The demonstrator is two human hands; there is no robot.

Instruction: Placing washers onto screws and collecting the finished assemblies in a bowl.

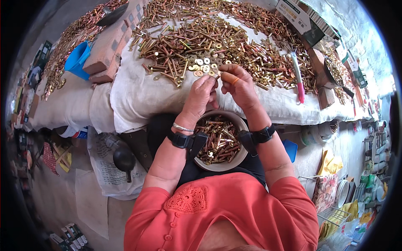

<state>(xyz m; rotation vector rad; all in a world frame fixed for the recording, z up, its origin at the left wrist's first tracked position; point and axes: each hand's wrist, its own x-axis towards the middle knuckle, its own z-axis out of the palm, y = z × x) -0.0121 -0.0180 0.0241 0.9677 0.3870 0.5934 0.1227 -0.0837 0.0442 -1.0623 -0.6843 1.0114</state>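
Over the front edge of the cloth-covered table, my left hand [201,95] and my right hand [242,88] meet fingertip to fingertip. Both are closed in a pinch on a small bolt [217,77], mostly covered by the fingers; whether a washer is on it I cannot tell. An orange band circles a finger of the right hand. Just beyond the hands lie loose flat washers [206,61], in front of a wide heap of brassy bolts [201,37]. Below my wrists, a round pale tub [239,121] in my lap holds many bolts.
Bricks [100,60] and a blue container [77,58] stand left of the heap. A pink-and-white tube [299,79] lies on the right, near more bricks [325,97] and a dark scoop [335,77]. A cardboard box [299,16] is at the back right. A black round-bodied object [124,159] rests low on the left.
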